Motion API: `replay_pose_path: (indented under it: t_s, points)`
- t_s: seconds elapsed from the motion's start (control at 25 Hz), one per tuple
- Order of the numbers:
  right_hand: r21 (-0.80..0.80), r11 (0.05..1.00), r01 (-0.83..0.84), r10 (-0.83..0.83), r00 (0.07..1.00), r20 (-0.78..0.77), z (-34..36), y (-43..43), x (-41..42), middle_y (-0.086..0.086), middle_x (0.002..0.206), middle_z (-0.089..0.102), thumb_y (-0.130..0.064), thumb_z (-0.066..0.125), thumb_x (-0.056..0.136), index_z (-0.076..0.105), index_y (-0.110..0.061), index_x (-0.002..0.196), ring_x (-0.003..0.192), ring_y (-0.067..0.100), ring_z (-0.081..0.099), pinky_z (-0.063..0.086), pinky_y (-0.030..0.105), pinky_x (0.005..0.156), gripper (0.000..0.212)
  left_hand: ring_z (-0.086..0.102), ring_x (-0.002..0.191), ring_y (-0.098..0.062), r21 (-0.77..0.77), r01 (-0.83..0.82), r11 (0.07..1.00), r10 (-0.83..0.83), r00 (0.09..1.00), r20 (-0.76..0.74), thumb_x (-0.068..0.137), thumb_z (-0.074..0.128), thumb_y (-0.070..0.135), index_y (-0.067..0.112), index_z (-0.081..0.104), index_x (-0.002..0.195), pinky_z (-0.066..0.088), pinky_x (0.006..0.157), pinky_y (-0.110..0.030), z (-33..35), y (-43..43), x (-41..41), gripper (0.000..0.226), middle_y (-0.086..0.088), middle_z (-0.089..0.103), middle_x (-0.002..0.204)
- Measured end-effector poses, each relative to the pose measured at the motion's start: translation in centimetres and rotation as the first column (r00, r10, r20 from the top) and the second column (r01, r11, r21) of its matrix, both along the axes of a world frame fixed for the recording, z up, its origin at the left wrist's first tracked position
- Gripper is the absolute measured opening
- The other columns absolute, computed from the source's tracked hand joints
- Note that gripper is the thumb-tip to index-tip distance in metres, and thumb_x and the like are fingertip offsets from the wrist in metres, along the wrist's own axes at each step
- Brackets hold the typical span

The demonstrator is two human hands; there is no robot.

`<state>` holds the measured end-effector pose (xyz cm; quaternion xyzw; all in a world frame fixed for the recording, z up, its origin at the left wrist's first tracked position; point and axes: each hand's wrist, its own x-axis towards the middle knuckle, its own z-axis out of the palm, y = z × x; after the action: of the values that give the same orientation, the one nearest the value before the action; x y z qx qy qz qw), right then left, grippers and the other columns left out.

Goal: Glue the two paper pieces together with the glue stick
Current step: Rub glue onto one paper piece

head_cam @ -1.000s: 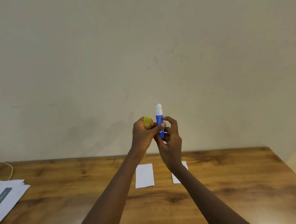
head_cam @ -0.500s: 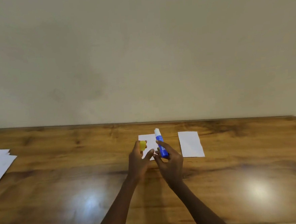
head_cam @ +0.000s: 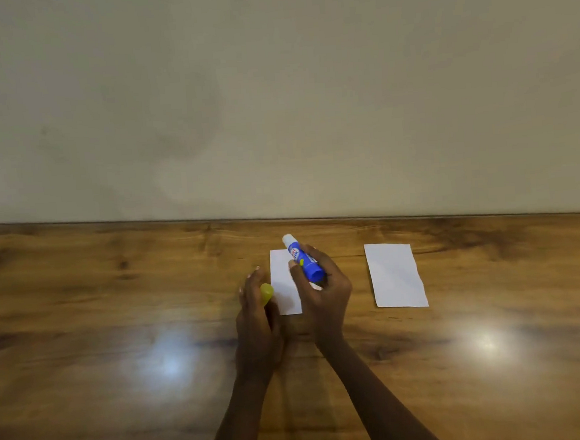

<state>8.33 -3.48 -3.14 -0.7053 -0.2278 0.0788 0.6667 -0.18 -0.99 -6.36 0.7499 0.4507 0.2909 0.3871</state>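
**A:** Where am I in the job?

**B:** Early. The stick (head_cam: 304, 260) is uncapped, white glue end bare and pointing far and a little left. The cap (head_cam: 266, 293) is off, yellow, in my left hand (head_cam: 257, 320). Neither paper looks glued that I can see, and they lie well apart on the table (head_cam: 115, 300): the left sheet (head_cam: 284, 289) under my hands, the right sheet (head_cam: 396, 276) off to the right, untouched.

**A:** So what's left?

**B:** By my judgement, nearly everything: rub glue on one sheet, lay the other on it, press. Probably recap too.

**A:** Right hand (head_cam: 324, 294)?

**B:** Closed round the stick's blue barrel, thumb on the left side, fingers (head_cam: 313, 251) wrapped over the far side. The grip sits at the lower half, so the glue end stands clear. The stick tilts over the left sheet's far edge; I can't tell whether the tip touches the paper. It looks raised.

**A:** And the left?

**B:** Fingers loosely curled, nearly straight at the tips, with the cap tucked against the palm side. Only part of the cap shows, so I can't say how firmly it's pinched. That hand sits just beside the left sheet's left edge; whether it presses the paper down, I can't tell.

**A:** Any worry?

**B:** The sheet is light. I'd guess it slides unless my left hand pins it.
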Motion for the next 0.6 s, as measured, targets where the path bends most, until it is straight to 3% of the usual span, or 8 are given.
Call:
replay_pose_path:
  t_s: [0.08,0.2,0.32,0.4,0.48,0.6]
  points:
    - [-0.062,0.998,0.016,-0.013,0.999,0.050,-0.7,1.1,-0.1,0.009,0.088,0.068,-0.004,0.075,0.067,0.064,0.000,0.095,0.071,0.007,0.056,0.049,0.018,0.058,0.030,0.050,0.120,-0.030,0.007,-0.015,1.000,0.015,1.000,0.023,0.085,0.046,0.002,0.001,0.034,0.132,0.041,0.095,-0.031,0.0,0.1,0.0,0.049,-0.020,0.048,0.134]
    - [-0.154,0.988,-0.019,0.019,1.000,-0.004,-1.3,2.0,0.3,0.018,0.089,0.069,-0.009,0.076,0.067,0.061,-0.001,0.096,0.070,0.012,0.055,0.051,0.030,0.060,0.034,0.051,0.120,-0.033,-0.013,-0.048,0.999,0.048,0.999,-0.003,0.085,0.048,0.000,0.001,0.032,0.133,0.046,0.098,-0.041,0.1,0.0,0.1,0.050,-0.021,0.047,0.135]
    - [-0.306,0.938,-0.162,0.179,0.984,0.027,-2.4,0.5,0.7,0.016,0.100,0.068,-0.008,0.076,0.067,0.058,-0.005,0.103,0.079,0.013,0.055,0.046,0.021,0.068,0.040,0.050,0.121,-0.031,-0.021,-0.048,0.999,0.047,0.998,-0.033,0.084,0.052,0.004,0.003,0.031,0.134,0.043,0.096,-0.031,0.5,-0.1,0.1,0.054,-0.019,0.044,0.138]
    - [-0.394,0.873,-0.288,0.348,0.933,0.088,-3.0,-0.9,1.2,0.017,0.106,0.067,-0.007,0.075,0.068,0.057,-0.004,0.106,0.089,0.021,0.060,0.043,0.021,0.075,0.043,0.044,0.126,-0.030,-0.041,-0.030,0.999,0.028,0.998,-0.049,0.082,0.057,0.008,0.005,0.029,0.135,0.038,0.095,-0.027,0.7,-0.1,0.1,0.061,-0.018,0.040,0.142]
    - [-0.455,0.811,-0.369,0.461,0.881,0.107,-3.1,-1.9,2.8,0.018,0.109,0.065,-0.010,0.075,0.068,0.055,-0.003,0.108,0.093,0.028,0.060,0.043,0.024,0.079,0.045,0.040,0.130,-0.030,-0.061,-0.008,0.998,0.003,0.997,-0.082,0.080,0.061,0.013,0.007,0.025,0.137,0.037,0.098,-0.029,0.6,0.0,0.3,0.068,-0.017,0.036,0.144]
    - [-0.467,0.760,-0.452,0.535,0.843,0.053,-2.4,-1.8,5.4,0.014,0.106,0.063,-0.014,0.080,0.063,0.053,-0.009,0.106,0.084,0.017,0.057,0.048,0.021,0.077,0.052,0.031,0.135,-0.031,-0.058,0.020,0.998,-0.028,0.990,-0.140,0.077,0.065,0.022,0.010,0.020,0.139,0.038,0.104,-0.042,0.5,0.0,0.4,0.077,-0.015,0.030,0.147]
